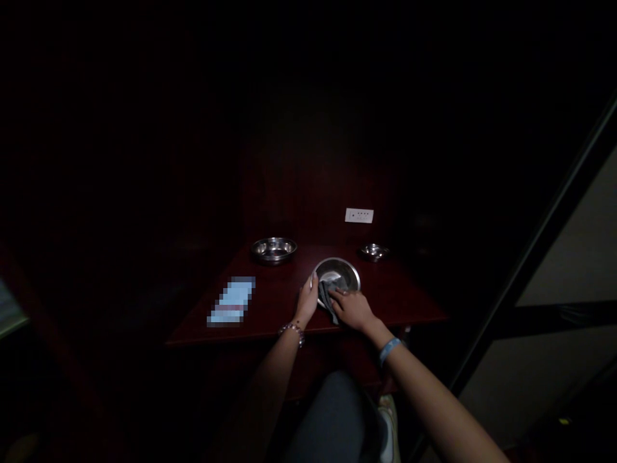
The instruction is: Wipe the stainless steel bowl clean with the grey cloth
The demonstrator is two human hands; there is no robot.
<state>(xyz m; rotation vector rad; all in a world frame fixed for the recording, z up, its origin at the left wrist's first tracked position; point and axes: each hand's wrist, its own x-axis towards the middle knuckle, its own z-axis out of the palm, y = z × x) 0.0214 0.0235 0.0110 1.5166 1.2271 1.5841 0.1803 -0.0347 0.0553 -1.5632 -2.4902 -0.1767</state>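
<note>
A shiny metal bowl (348, 269) stands near the front edge of the dark red table, its inside facing me. My left hand (307, 301) grips the bowl's left rim, thumb near the top edge. In my right hand (355, 310) is a dark grey cloth (328, 302), pressed into the lower part of the bowl. Part of the cloth hangs over the near rim toward the table edge. The fingers of my right hand lie bent over the cloth, and their tips partly hide it.
On the dark red table (274, 308), a wider metal bowl (274, 249) stands at the back left and a small metal dish (374, 251) at the back right. A blurred-out light blue rectangle (232, 301) lies at left. A white socket panel (359, 215) is on the back wall.
</note>
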